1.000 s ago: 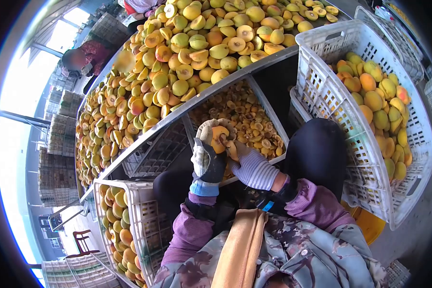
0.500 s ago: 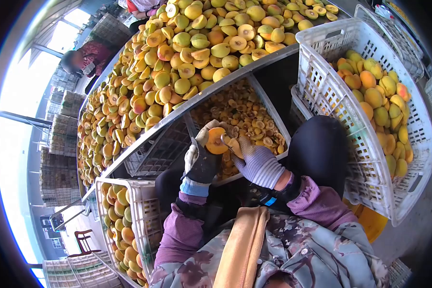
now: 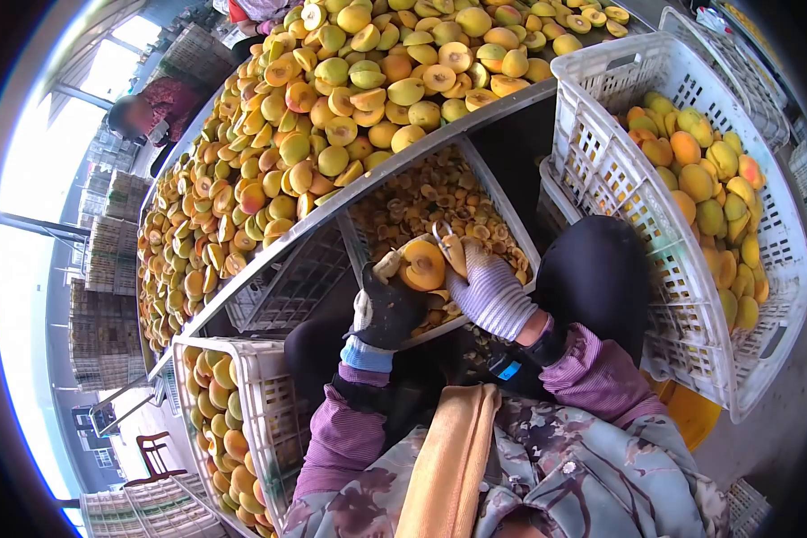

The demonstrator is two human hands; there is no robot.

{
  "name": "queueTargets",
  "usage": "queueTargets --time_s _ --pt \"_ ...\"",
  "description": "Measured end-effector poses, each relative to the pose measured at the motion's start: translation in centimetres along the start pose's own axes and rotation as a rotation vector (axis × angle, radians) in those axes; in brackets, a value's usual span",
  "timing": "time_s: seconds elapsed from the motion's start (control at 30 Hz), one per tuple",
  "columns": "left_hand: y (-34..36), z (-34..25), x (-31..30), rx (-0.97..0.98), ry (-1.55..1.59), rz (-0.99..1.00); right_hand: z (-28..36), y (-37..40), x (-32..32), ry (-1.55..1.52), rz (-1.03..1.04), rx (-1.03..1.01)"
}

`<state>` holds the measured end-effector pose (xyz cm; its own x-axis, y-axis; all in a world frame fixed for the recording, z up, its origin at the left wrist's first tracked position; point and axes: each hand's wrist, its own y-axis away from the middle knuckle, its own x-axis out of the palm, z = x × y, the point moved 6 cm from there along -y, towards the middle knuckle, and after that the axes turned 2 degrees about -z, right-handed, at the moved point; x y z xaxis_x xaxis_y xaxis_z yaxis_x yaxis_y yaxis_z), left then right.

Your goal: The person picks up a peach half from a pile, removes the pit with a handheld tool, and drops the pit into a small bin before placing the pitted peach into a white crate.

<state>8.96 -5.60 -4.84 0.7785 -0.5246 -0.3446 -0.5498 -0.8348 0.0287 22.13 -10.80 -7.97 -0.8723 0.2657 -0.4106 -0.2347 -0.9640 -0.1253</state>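
Observation:
My left hand (image 3: 384, 309), in a dark-palmed glove, holds a peach half (image 3: 422, 265) with its orange cut face turned up. My right hand (image 3: 491, 291), in a striped glove, is closed around a pitting tool (image 3: 443, 235). The tool's bent metal loop points up and away, just beyond the peach half and apart from it. Both hands are over a bin (image 3: 504, 193) holding small brownish-yellow scraps and pits. Whether a pit still sits in the half's centre is hard to make out.
A metal-edged table (image 3: 350, 190) heaped with halved peaches stretches ahead. White crates of peaches stand at my right (image 3: 601, 148) and left (image 3: 273, 386). Across the table at left is another person (image 3: 166, 108). Stacked crates (image 3: 108, 332) line the left side.
The pitting tool has come off the peach half and its loop now points upward. The left hand has shifted slightly to the right with the peach half, whose face shows more fully.

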Motion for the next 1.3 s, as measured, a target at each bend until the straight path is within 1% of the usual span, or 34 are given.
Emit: queueTargets --time_s 0.03,0.07,0.1,0.13,0.17,0.2,0.23,0.27,0.3,0.33,0.4,0.43,0.5,0.53,0.6,0.63,0.7,0.73,0.8,0.87,0.9,0.93,0.97,1.0,1.03,1.07,1.1,1.13,1.17,1.2,1.23,1.27,1.3 --pt "0.0 0.7 0.3 -0.109 0.161 0.077 0.1 -0.1 -0.6 0.109 -0.051 0.028" --pt "0.1 0.7 0.3 -0.111 0.162 0.077 0.1 -0.1 -1.0 0.218 -0.102 0.056" --pt "0.1 -0.2 -0.3 0.06 -0.081 -0.026 0.7 0.1 -1.1 0.255 -0.132 -0.02" --pt "0.3 -1.3 -0.7 0.229 -0.324 -0.132 1.1 0.4 -1.0 0.255 -0.129 -0.024" --pt "0.1 0.7 -0.9 0.201 -0.077 -0.209 1.7 0.9 -0.7 0.307 -0.054 -0.047" --pt "0.0 0.9 -1.1 0.199 -0.078 -0.213 2.2 1.2 -0.2 0.358 0.022 -0.068" --pt "-0.2 1.3 -1.3 0.144 -0.054 -0.212 2.5 1.5 0.2 0.371 0.033 -0.11" --pt "-0.5 1.8 -1.4 0.088 -0.03 -0.208 2.5 1.6 0.4 0.37 0.037 -0.11" --pt "-1.0 3.0 -1.3 -0.03 0.421 -0.247 2.6 1.6 0.7 0.384 0.06 -0.11" --pt "-1.0 3.1 -1.2 -0.031 0.422 -0.245 2.6 1.6 0.9 0.398 0.082 -0.109" --pt "-0.7 1.4 -0.8 0.165 -0.147 -0.236 2.9 1.5 0.9 0.396 0.087 -0.109" --pt "-0.7 1.1 -0.5 0.164 -0.146 -0.233 2.6 1.4 1.1 0.394 0.106 -0.085" --pt "-0.8 2.2 -0.3 -0.032 0.35 -0.274 2.2 1.4 1.3 0.392 0.124 -0.058" --pt "-0.9 2.1 -0.1 -0.034 0.351 -0.272 1.9 1.5 1.6 0.374 0.152 -0.057" --pt "-0.8 2.4 -0.1 -0.087 0.498 -0.297 1.9 1.7 1.9 0.355 0.182 -0.057" --pt "-0.9 2.4 -0.1 -0.089 0.498 -0.297 2.1 1.9 2.0 0.338 0.198 -0.041" --pt "-1.1 2.4 0.5 -0.117 0.742 -0.219 2.3 2.2 2.4 0.322 0.214 -0.025" --pt "-1.1 2.2 0.7 -0.118 0.743 -0.219 2.2 2.4 2.7 0.274 0.234 -0.004" --pt "-0.8 1.7 0.5 -0.102 0.609 -0.32 1.9 2.7 3.4 0.226 0.252 0.019" --pt "-0.9 2.2 0.3 -0.098 0.584 -0.335 1.6 3.0 4.1 0.135 0.222 -0.023" --pt "-0.9 2.2 0.2 -0.094 0.56 -0.353 1.0 3.1 4.6 0.137 0.218 -0.018" --pt "-0.7 2.1 0.3 -0.096 0.563 -0.345 0.7 3.1 5.3 0.09 0.256 -0.031" --pt "-0.3 1.0 -0.1 0.041 0.397 -0.38 0.3 3.2 5.9 0.044 0.292 -0.046" --pt "-0.1 -0.3 -0.2 0.18 0.231 -0.41 0.5 3.1 5.6 0.048 0.284 -0.039" --pt "0.0 -0.7 -0.2 0.206 0.21 -0.435 1.7 3.2 5.1 -0.129 0.257 -0.146" --pt "-0.3 -1.2 -0.5 0.183 0.156 -0.388 2.7 3.3 4.7 -0.307 0.232 -0.253" --pt "-0.6 -1.3 -0.3 -0.018 0.316 -0.251 3.5 3.0 4.2 -0.376 0.178 -0.326" --pt "-0.7 -1.2 0.1 -0.218 0.47 -0.111 3.8 3.0 3.6 -0.378 0.176 -0.324" --pt "-1.3 -0.5 0.0 -0.075 0.448 -0.015 3.7 3.3 3.7 -0.463 0.348 -0.198" --pt "-1.4 -0.2 0.0 -0.074 0.444 -0.015 4.1 3.7 3.6 -0.546 0.519 -0.07" --pt "-1.4 -0.2 0.5 -0.065 0.549 0.07 3.6 4.6 4.4 -0.639 0.743 0.262" --pt "-1.3 -0.3 1.0 -0.054 0.655 0.155 3.5 4.8 4.6 -0.641 0.744 0.261" --pt "-1.3 -0.7 1.1 -0.037 0.706 0.182 3.5 5.1 4.9 -0.773 0.761 0.305"
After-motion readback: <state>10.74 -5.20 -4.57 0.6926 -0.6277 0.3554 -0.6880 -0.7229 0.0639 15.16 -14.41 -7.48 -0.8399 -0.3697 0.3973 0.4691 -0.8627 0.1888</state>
